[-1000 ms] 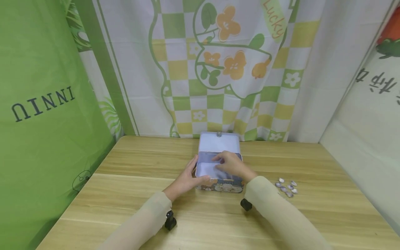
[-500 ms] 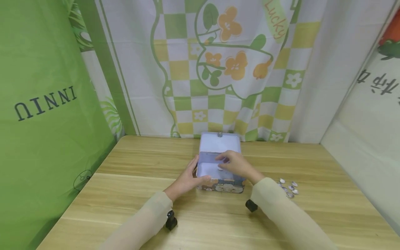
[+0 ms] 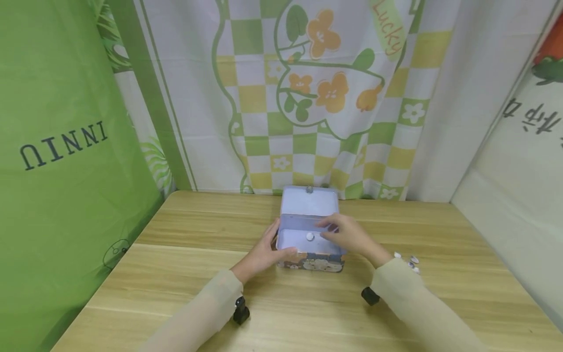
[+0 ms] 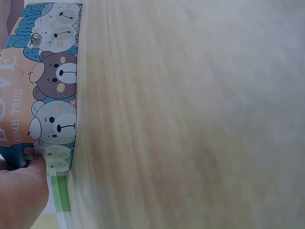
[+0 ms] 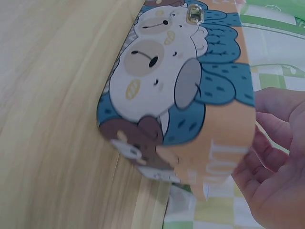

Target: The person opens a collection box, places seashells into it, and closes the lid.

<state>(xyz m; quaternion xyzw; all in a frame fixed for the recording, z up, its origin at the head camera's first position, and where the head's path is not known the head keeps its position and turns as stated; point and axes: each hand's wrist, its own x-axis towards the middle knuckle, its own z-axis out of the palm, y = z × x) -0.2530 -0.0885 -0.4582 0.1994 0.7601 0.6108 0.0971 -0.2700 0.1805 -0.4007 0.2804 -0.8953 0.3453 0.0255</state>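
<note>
A tin box (image 3: 323, 264) printed with cartoon bears stands at mid-table, its hinged lid (image 3: 310, 202) raised at the back. One small whitish shell (image 3: 310, 236) lies on the box floor. My left hand (image 3: 264, 254) holds the box's left side, thumb over the front corner; the left wrist view shows that thumb (image 4: 28, 183) against the bear print. Above the box's right rim is my right hand (image 3: 352, 237), fingers loosely bent with nothing visible between them. In the right wrist view this hand (image 5: 281, 157) appears beside the box's right end.
Several small shells (image 3: 413, 264) lie on the wooden table (image 3: 211, 220) right of the box, partly hidden by the right sleeve (image 3: 404, 288). A patterned curtain (image 3: 259, 146) hangs behind the table, with a green cloth (image 3: 66, 220) at the left.
The right hand has released the shell, which now shows on the box floor, and has shifted right toward the rim. The left hand stays at the box's left side.
</note>
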